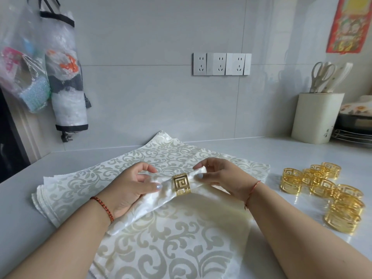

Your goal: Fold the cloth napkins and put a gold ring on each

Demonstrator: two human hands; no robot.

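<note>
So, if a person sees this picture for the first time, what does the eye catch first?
Probably the gold ring round the rolled napkin, held at centre by the left hand and the right hand. Next, the pile of gold rings shining on the counter at right, and the patterned napkins spread underneath.

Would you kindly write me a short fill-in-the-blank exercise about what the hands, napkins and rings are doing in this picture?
1. The gold ring sits around the rolled ____.
2. The right hand pinches the roll's far ____.
3. The spare rings lie on the counter to the person's ____.
4. The left hand rests above the stack of flat ____.

Answers: napkin; end; right; napkins
</note>
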